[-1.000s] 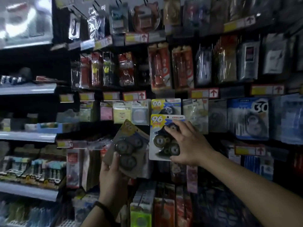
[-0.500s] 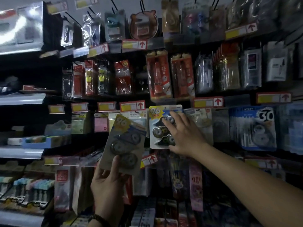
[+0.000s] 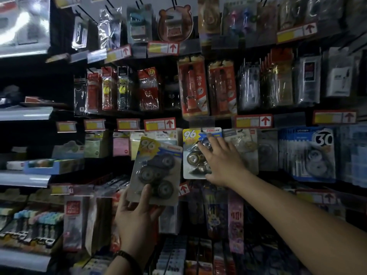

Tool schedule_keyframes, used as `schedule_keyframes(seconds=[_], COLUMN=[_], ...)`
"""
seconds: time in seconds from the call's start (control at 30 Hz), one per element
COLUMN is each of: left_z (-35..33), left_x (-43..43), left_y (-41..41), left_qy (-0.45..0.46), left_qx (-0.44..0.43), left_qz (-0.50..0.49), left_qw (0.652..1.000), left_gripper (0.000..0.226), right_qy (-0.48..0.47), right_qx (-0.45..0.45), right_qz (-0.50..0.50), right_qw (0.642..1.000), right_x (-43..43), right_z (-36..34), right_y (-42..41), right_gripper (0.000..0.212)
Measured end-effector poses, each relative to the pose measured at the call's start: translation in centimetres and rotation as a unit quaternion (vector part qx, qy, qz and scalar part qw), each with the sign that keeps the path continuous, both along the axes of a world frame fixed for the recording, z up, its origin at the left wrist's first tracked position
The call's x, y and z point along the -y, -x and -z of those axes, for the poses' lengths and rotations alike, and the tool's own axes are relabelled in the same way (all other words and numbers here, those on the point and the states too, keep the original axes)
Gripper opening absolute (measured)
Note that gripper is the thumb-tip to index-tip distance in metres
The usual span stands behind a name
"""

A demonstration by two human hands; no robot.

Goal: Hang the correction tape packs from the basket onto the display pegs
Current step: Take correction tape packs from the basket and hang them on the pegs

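The right hand [image 3: 224, 165] covers the right half of the hung pack [image 3: 191, 155]; the left hand [image 3: 137, 215] hides the lower edge of the held pack [image 3: 156, 167]. Print on the price labels [image 3: 159, 124] is blurred.

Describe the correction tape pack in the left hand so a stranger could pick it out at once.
On the display wall, look below the middle row of red-arrow price tags. There the left hand grips a pack by its bottom edge. Unlike the matching "96" pack hanging beside it, it is tilted and off any peg.
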State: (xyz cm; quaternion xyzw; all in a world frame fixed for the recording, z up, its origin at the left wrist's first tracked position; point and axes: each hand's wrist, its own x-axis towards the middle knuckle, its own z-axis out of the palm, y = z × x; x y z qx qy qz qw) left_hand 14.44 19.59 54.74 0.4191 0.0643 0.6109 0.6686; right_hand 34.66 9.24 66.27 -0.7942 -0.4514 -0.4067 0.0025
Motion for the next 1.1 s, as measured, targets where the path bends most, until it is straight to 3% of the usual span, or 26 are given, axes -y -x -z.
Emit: schedule_keyframes(seconds=[0.1,0.2,0.3,0.4,0.63,0.77,0.83,0.93,1.1], left_z=[-0.4,-0.6,-0.9,-1.0,-1.3,-1.1,-0.8,-0.2,0.5], left_x=[0.6,0.8,1.3,2.0,2.4,0.7,0.3,0.3,0.7], left_y=[-0.4,-1.2,-2.4,-3.6,-4.9,-5.5,-5.5,-5.2,-4.7], left_qy=[0.018,0.039,0.042,0.044,0.042,-0.021,-0.055,-0.07,-0.082], left_qx=[0.002,0.001,0.0,-0.004,-0.017,-0.113,-0.176,-0.206,-0.25], left_qz=[0.014,0.029,0.045,0.071,0.094,0.035,-0.009,-0.053,-0.037], left_qw=[1.0,0.999,0.998,0.996,0.995,0.993,0.983,0.975,0.964], left_gripper=[0.029,0.038,0.036,0.032,0.028,0.032,0.044,0.053,0.057], right_qy=[-0.026,-0.1,-0.082,-0.045,-0.031,-0.035,-0.032,-0.04,-0.026], right_qx=[-0.017,0.018,0.007,0.001,-0.038,-0.008,0.009,0.028,0.04], right_qz=[-0.025,-0.158,-0.221,-0.217,-0.208,-0.177,-0.146,-0.101,-0.049], right_qw=[0.999,0.982,0.972,0.975,0.977,0.984,0.989,0.994,0.998], right_x=[0.4,1.2,1.6,1.7,1.9,1.9,1.9,2.1,2.2], right_z=[0.5,1.7,3.0,3.8,3.5,2.7,2.1,1.3,0.2], right_y=[0.4,1.1,2.0,2.3,1.1,0.9,0.7,0.2,-0.5], right_gripper=[0.101,0.081,0.095,0.114,0.118,0.115,0.116,0.116,0.114])
